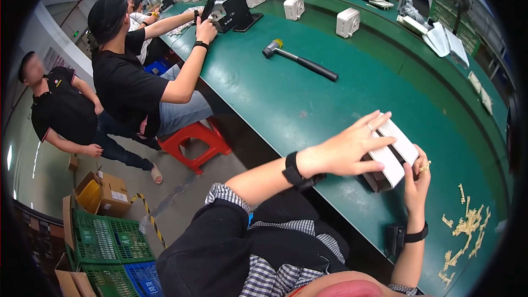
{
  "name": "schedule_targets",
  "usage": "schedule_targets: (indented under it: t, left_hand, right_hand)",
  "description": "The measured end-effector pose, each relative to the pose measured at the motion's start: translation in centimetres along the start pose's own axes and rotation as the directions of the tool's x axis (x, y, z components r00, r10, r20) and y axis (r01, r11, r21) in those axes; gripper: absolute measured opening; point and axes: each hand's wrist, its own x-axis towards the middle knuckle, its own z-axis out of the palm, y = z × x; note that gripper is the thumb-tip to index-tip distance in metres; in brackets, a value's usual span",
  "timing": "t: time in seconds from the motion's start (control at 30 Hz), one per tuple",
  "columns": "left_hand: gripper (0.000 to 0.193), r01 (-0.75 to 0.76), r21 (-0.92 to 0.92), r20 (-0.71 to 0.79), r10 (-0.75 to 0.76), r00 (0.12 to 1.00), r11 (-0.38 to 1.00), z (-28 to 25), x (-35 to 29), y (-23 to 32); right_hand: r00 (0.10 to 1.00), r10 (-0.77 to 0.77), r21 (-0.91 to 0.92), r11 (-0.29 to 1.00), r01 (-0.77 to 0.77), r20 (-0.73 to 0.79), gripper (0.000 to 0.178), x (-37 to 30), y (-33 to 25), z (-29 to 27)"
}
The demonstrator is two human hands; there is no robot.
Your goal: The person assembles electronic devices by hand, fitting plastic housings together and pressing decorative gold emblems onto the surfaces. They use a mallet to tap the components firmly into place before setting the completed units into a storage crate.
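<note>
At far left, standing person [61,102] in black above green crates [99,236] in the lower left, and seated person [129,69] in black on a red stool [195,143] at upper left. Near top centre, a hammer [301,61] lying on the green table [264,102]; right of centre, over that table, left hand [344,148] with fingers spread across a white box [406,144], right hand [418,184] pinching its right end between thumb and fingers. In the lower right, beige scraps [468,224] scattered loosely.
</note>
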Motion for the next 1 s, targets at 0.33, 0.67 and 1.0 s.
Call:
schedule_targets:
  t: [0.33,0.67,1.0]
  left_hand:
    - [0.060,0.208,0.057,-0.117,-0.201,0.973,0.976,-0.4,0.3,5.7]
    - [0.034,-0.269,-0.295,-0.241,0.201,0.949,0.917,-1.1,1.6,5.6]
    - [0.022,-0.418,0.039,-0.159,0.419,0.894,0.907,-1.7,3.9,4.5]
  right_hand:
    - [0.903,-0.360,-0.270,0.916,0.295,-0.235,0.034,-0.4,-2.6,0.3]
    - [0.856,-0.515,-0.545,0.708,0.450,0.038,0.026,-2.1,-6.2,1.8]
    - [0.940,-0.329,-0.196,0.920,0.340,0.089,0.012,-1.5,-6.0,0.1]
